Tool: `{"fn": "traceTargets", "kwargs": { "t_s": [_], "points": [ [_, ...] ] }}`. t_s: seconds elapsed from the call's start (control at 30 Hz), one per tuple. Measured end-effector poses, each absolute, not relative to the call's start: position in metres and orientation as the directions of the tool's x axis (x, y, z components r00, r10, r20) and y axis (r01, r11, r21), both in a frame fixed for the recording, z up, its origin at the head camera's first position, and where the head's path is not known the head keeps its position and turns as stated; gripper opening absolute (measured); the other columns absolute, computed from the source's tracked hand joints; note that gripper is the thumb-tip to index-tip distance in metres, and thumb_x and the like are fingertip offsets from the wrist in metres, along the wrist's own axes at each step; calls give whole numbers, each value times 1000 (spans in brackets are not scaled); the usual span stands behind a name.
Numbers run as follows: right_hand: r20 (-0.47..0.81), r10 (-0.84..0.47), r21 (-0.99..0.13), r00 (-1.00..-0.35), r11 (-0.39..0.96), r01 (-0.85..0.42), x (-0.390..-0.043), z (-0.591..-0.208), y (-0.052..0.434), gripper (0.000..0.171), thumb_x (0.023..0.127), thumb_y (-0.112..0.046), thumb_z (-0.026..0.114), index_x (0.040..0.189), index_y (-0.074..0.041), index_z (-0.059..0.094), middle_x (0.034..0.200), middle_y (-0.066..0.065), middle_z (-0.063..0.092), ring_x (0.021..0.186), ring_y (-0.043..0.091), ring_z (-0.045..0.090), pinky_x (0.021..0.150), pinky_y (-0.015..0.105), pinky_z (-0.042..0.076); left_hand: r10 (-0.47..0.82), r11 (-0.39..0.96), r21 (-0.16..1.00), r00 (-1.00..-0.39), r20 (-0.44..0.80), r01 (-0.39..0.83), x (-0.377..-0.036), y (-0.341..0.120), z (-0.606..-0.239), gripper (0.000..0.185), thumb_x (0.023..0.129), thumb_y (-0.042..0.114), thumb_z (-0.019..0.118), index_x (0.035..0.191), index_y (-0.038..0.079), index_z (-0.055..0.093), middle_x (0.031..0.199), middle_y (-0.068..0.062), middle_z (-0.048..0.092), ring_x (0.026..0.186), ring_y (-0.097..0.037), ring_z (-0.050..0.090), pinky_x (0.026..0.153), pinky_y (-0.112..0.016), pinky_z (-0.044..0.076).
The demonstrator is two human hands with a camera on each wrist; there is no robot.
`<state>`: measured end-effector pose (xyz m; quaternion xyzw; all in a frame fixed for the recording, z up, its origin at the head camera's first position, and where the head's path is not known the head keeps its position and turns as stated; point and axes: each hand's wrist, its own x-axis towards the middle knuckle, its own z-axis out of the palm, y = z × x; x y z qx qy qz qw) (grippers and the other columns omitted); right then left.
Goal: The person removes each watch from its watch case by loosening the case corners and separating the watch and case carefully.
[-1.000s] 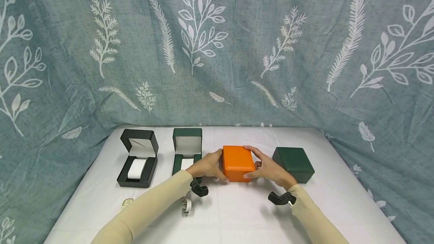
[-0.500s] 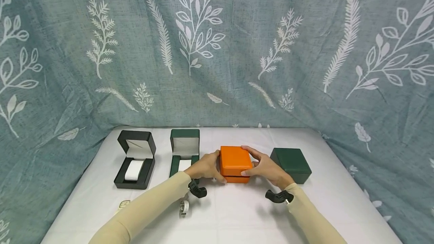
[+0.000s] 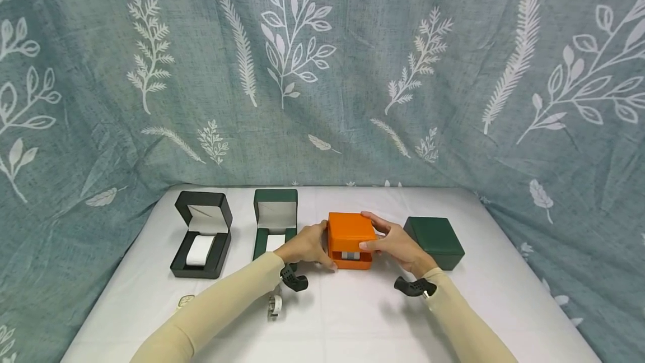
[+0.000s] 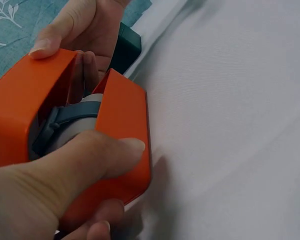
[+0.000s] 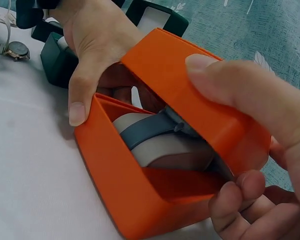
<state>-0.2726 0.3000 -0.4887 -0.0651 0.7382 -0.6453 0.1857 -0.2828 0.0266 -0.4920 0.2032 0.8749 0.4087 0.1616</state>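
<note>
An orange watch box [image 3: 350, 227] stands mid-table with its lid partly raised. My left hand [image 3: 306, 246] grips the base from the left, its thumb on the front wall in the left wrist view. On the other side my right hand [image 3: 395, 244] pinches the lid [image 5: 175, 75], thumb on top and fingers curled at its edge. Through the gap, the right wrist view shows a watch with a blue-grey strap [image 5: 145, 131] wrapped round a pale cushion [image 5: 182, 152]. The watch face is mostly hidden under the lid.
To the left stand a black watch box [image 3: 194, 254] and a green watch box [image 3: 276, 206], both with lids up and white cushions inside. A closed green box [image 3: 435, 240] sits at right. Nearer lie a silvery watch [image 3: 274, 305] and a gold-coloured watch [image 3: 185, 300], partly behind the left sleeve.
The orange lid has gone from closed to partly raised, lifted at its front edge by my right hand. The cushion and strap inside have come into view. My left hand stays at the base.
</note>
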Motion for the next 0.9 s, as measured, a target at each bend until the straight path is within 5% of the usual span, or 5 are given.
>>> {"fn": "traceTargets", "kwargs": {
  "t_s": [0.57,0.7,0.8,0.9],
  "points": [
    [-230,-286,-971,-930,128,201,-281,-478,297,81,84,-25,88,156,-22,49,151,14,41,58,17,32,66,37,33,494,597,763,-863,-106,248,-283,26,-492,116,60,24,103,155,1,39,146,-14,56,121,-23,57,108,-42,43],
    [-236,-275,-970,-932,115,212,-281,-476,297,77,85,-26,87,153,-24,52,116,10,54,57,17,30,68,37,33,499,589,770,-860,-108,246,-283,25,-492,115,61,22,103,154,2,39,142,-14,59,113,-21,58,103,-40,46],
    [-237,-272,-970,-932,110,215,-282,-475,297,72,87,-27,86,151,-25,54,83,2,45,56,16,29,68,37,33,504,580,778,-857,-109,242,-282,25,-492,114,62,21,103,155,1,39,139,-13,61,108,-20,58,99,-39,47],
    [-241,-260,-969,-935,115,218,-284,-474,297,69,88,-31,85,150,-25,55,68,-1,35,57,16,31,67,37,33,498,589,773,-860,-114,238,-282,25,-490,117,62,22,103,156,0,36,141,-15,59,111,-20,58,102,-39,46]
  ]
}}
